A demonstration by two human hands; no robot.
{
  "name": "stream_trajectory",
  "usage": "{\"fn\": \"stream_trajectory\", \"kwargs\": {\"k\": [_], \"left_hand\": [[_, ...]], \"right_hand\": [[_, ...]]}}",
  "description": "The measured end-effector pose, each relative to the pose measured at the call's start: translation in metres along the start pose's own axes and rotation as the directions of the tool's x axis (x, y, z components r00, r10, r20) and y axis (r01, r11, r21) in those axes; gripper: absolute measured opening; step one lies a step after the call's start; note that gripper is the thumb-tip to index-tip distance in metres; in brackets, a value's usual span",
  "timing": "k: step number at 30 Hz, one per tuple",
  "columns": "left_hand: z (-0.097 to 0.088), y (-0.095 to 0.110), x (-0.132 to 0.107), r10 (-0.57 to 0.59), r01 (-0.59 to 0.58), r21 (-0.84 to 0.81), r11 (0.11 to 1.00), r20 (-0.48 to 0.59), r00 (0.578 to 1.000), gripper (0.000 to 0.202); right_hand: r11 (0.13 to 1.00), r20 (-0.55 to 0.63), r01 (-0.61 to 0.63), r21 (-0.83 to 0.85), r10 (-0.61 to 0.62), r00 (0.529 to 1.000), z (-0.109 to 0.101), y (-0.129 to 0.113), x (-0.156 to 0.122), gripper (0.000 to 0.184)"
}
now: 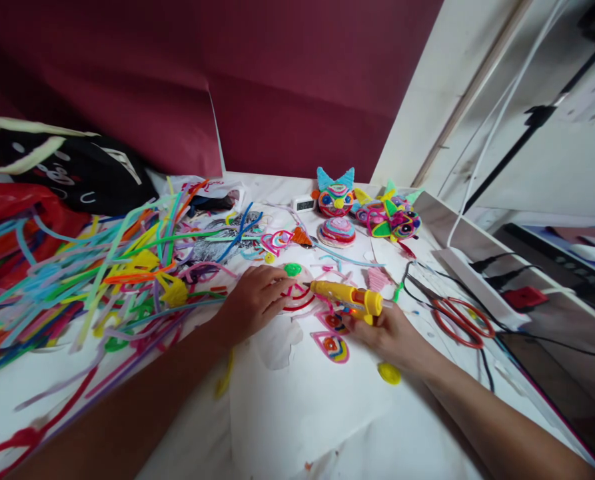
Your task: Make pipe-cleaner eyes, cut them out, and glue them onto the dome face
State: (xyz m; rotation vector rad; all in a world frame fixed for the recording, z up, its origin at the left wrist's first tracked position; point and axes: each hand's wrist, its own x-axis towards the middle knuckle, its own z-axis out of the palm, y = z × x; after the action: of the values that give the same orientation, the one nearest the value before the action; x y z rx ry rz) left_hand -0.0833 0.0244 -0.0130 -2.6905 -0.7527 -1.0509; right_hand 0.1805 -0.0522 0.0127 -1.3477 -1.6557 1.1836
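My right hand (384,330) is wrapped around a yellow hot glue gun (350,297), its nozzle pointing left over a pale paper disc (307,275). The disc carries a green coil (292,269) and red curved pipe-cleaner strips. At the disc's left edge, my left hand (257,299) grips it with fingers bent and held close together; the fingertips' underside is hidden. Two pink-edged eye-shaped pieces lie below the gun, the nearer eye piece (331,347) with an orange centre. A yellow coil (389,373) rests beside my right wrist.
Many loose pipe cleaners (92,267) spread across the left. Behind stand a horned pipe-cleaner figure (336,193), a colourful fish-like figure (392,217) and a small digital clock (304,205). At right lie orange-handled scissors (462,323), black cables and a power strip (482,287).
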Motion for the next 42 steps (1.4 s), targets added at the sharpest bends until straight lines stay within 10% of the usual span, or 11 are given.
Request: {"fn": "stream_trajectory", "kwargs": {"k": [42], "left_hand": [[0.0008, -0.0001, 0.0030, -0.034, 0.034, -0.011, 0.999, 0.000, 0.999, 0.022]], "right_hand": [[1.000, 0.053, 0.007, 0.019, -0.008, 0.999, 0.0066, -0.0025, 0.0081, 0.017]]}}
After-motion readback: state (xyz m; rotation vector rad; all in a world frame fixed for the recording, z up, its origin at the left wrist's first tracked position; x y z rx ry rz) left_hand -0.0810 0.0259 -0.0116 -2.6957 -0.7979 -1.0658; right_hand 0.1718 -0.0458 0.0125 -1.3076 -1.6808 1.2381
